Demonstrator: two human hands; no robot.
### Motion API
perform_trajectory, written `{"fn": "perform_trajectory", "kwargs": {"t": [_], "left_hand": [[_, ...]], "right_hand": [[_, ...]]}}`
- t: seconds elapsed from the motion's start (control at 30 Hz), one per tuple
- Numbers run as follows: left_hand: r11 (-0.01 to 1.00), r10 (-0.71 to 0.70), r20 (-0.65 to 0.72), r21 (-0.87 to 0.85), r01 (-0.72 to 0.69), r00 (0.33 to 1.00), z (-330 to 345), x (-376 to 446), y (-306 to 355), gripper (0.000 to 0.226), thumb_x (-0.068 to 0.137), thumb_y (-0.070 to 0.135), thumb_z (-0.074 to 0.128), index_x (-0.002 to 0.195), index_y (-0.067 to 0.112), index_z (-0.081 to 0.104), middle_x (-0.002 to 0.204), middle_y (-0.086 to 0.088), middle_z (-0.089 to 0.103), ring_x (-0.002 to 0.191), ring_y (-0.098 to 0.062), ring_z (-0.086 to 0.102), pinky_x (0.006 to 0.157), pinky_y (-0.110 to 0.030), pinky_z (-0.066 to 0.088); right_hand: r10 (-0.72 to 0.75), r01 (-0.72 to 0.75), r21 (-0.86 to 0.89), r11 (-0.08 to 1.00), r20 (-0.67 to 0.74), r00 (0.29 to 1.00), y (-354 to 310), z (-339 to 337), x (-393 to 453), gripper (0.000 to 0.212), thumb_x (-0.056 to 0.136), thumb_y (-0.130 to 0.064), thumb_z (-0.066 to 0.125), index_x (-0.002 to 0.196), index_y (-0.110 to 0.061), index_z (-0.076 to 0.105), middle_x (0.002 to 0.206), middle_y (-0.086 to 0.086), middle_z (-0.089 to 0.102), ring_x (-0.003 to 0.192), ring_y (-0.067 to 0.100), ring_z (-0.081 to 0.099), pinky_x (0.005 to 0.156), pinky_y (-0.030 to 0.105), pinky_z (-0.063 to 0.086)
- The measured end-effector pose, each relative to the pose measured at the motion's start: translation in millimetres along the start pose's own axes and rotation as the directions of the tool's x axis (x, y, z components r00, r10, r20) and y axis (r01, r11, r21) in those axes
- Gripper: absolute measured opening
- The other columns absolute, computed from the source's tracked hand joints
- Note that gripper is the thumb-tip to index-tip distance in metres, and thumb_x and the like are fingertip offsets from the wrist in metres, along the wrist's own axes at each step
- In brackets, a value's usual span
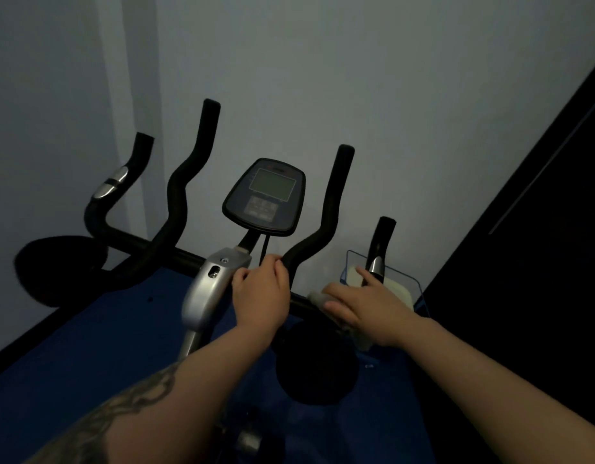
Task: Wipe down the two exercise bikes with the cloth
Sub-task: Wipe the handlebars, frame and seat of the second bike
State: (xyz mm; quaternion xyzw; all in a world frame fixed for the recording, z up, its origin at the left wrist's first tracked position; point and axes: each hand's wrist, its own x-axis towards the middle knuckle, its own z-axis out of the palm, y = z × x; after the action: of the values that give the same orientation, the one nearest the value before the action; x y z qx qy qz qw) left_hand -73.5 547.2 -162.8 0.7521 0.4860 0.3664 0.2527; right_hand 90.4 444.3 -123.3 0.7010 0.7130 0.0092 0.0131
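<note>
2 hands were on the bike's handlebar (189,256): my left hand (261,294) curled round the bar near the stem, I judged to steady it, while my right hand (363,304) pressed the pale cloth (318,298) onto the right bar, fingers spread. The console (266,195) and upright grips crowded the wiping path.

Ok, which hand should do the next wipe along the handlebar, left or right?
Right. The right hand already presses the cloth flat onto the handlebar, while the left hand grips the bar near the silver stem, probably steadying the bike.
</note>
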Motion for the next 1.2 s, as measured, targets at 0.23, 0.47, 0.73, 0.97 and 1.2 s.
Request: {"fn": "perform_trajectory", "kwargs": {"t": [0.23, 0.47, 0.73, 0.97, 1.2], "left_hand": [[0.996, -0.029, -0.056, -0.089, 0.024, 0.998, -0.1, 0.0, 0.3, 0.028, 0.099, 0.023, 0.035, 0.107, 0.023, 0.061, 0.084, 0.0, 0.07, 0.06, 0.007, 0.027, 0.087, -0.027, 0.028], [0.994, -0.044, -0.081, -0.103, 0.035, 0.996, 0.1, 0.5, 0.0, 0.027, 0.098, 0.023, 0.038, 0.105, 0.022, 0.064, 0.063, 0.016, 0.042, 0.06, 0.008, 0.025, 0.082, -0.026, 0.028], [0.995, -0.041, -0.054, -0.09, 0.036, 0.998, -3.6, -0.7, 1.2, 0.027, 0.1, 0.023, 0.037, 0.108, 0.022, 0.062, 0.078, 0.004, 0.062, 0.062, 0.004, 0.033, 0.087, -0.029, 0.031], [0.996, -0.047, -0.055, -0.081, 0.043, 0.997, -0.6, -0.2, 0.7, 0.028, 0.099, 0.023, 0.037, 0.11, 0.02, 0.063, 0.085, -0.002, 0.07, 0.059, 0.004, 0.024, 0.088, -0.031, 0.033], [0.995, -0.022, -0.056, -0.1, 0.017, 0.998, 0.6, -1.2, -3.3, 0.029, 0.1, 0.022, 0.036, 0.112, 0.019, 0.063, 0.083, -0.003, 0.068, 0.061, 0.009, 0.022, 0.086, -0.028, 0.03]], "right_hand": [[0.172, -0.205, 0.211, 0.956, 0.163, 0.971, -31.2, 9.0, 43.7, 0.038, 0.104, -0.04, 0.022, 0.12, -0.019, 0.049, 0.118, 0.012, 0.06, 0.101, 0.028, 0.058, 0.084, 0.038, 0.046], [0.018, -0.019, 0.043, 0.999, 0.035, 0.999, 0.8, 8.0, 6.2, 0.035, 0.1, -0.049, 0.018, 0.111, -0.037, 0.048, 0.099, -0.015, 0.061, 0.098, 0.004, 0.056, 0.117, 0.034, 0.008], [0.061, -0.159, 0.555, 0.817, 0.19, 0.98, -18.6, -1.5, 30.0, 0.024, 0.098, -0.044, 0.047, 0.117, -0.033, 0.054, 0.109, -0.006, 0.063, 0.1, 0.009, 0.059, 0.09, 0.033, 0.048], [0.081, -0.17, 0.477, 0.863, 0.2, 0.976, -22.6, 5.6, 26.9, 0.024, 0.1, -0.051, 0.036, 0.111, -0.037, 0.052, 0.102, -0.009, 0.061, 0.093, 0.009, 0.058, 0.087, 0.036, 0.049], [0.026, -0.081, 0.261, 0.962, 0.208, 0.978, -10.3, -1.6, 14.0, 0.035, 0.103, -0.046, 0.022, 0.127, -0.034, 0.044, 0.114, -0.006, 0.061, 0.106, 0.007, 0.053, 0.112, 0.033, 0.023]]}}
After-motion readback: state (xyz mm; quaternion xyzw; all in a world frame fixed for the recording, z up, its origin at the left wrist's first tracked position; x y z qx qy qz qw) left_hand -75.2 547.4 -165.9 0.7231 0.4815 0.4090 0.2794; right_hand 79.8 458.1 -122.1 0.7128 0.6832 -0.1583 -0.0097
